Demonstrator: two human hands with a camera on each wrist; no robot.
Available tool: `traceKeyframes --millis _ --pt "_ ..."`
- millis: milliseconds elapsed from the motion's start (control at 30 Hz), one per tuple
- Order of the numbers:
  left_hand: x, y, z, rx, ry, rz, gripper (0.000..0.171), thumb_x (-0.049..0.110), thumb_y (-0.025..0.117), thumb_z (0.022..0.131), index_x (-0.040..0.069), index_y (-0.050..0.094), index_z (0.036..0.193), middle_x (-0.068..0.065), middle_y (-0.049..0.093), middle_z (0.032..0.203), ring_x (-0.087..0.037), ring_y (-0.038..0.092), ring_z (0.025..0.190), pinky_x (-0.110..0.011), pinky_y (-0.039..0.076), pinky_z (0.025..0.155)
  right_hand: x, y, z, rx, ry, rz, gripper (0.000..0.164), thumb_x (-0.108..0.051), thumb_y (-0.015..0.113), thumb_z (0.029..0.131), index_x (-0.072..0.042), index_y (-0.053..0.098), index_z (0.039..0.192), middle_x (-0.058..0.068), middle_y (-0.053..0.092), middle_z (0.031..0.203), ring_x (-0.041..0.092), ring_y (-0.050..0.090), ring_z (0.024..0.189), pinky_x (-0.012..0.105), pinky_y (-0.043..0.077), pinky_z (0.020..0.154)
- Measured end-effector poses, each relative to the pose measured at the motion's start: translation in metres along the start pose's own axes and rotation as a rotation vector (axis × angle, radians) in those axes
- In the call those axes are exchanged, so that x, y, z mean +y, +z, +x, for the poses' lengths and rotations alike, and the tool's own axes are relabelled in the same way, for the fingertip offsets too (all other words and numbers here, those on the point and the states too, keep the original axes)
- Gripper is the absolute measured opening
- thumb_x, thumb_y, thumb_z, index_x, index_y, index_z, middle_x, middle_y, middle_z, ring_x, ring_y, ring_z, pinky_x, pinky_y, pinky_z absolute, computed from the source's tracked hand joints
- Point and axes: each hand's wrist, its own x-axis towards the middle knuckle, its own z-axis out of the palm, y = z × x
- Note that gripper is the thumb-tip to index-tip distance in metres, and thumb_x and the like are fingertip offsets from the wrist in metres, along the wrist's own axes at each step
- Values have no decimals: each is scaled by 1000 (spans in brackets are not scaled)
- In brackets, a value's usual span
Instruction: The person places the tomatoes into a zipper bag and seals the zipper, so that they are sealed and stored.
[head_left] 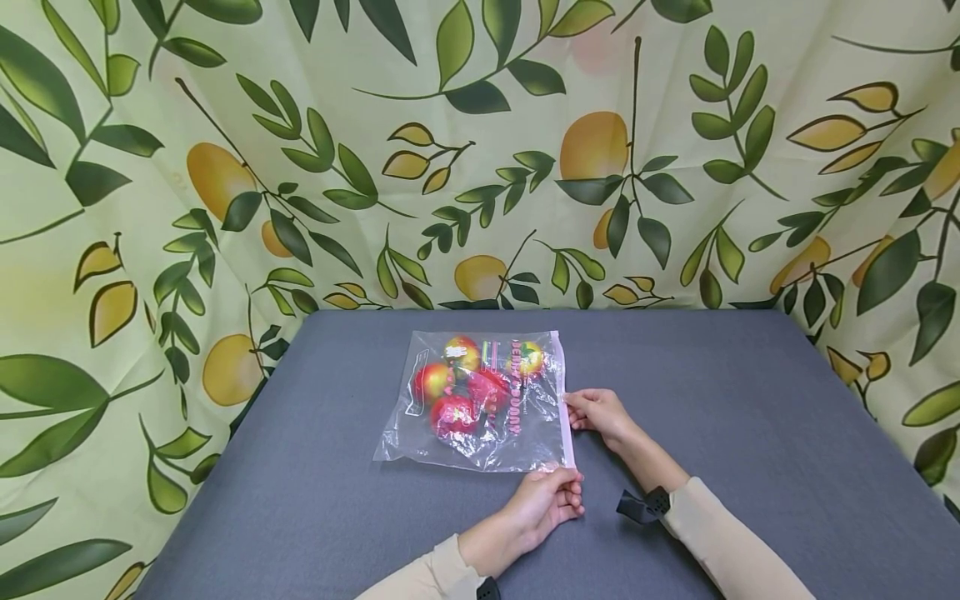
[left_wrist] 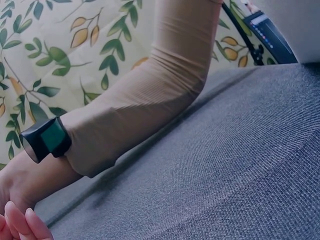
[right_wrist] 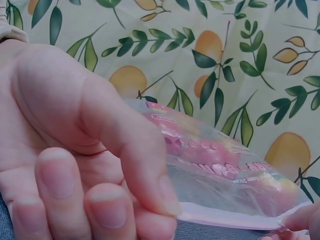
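A clear zip bag (head_left: 480, 442) with pink printing lies on the grey table, its pink zip strip (head_left: 567, 433) facing right. Inside are several round red-and-yellow fruits that look like apples (head_left: 452, 415). My left hand (head_left: 542, 504) pinches the near end of the strip between thumb and forefinger. Farther up the same strip, my right hand (head_left: 600, 414) pinches it; the right wrist view shows its thumb pressing the zip strip (right_wrist: 230, 220) against the forefinger, other fingers loosely curled. Only fingertips of my left hand (left_wrist: 22, 225) show in the left wrist view.
The grey cloth-covered table (head_left: 315, 500) reaches back to a curtain (head_left: 495, 208) printed with leaves and orange fruit, which also hangs at both sides. A black strap end (head_left: 636, 507) sticks out from the camera band on my right wrist.
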Motion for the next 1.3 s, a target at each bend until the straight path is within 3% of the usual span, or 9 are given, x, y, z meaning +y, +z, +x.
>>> traceKeyframes --millis 1100,1300 --pt "0 0 1 -4 -9 -3 19 13 50 93 16 56 75 10 52 64 -2 48 58 -18 48 61 -5 2 6 9 -7 12 27 -12 55 95 13 60 104 -9 58 59 0 54 52 13 49 52" --pt "0 0 0 4 -10 1 20 13 49 94 16 57 76 9 52 64 -2 48 59 -18 48 61 -5 1 8 18 4 -3 22 -12 55 95 9 63 97 -9 57 58 1 54 52 14 49 52"
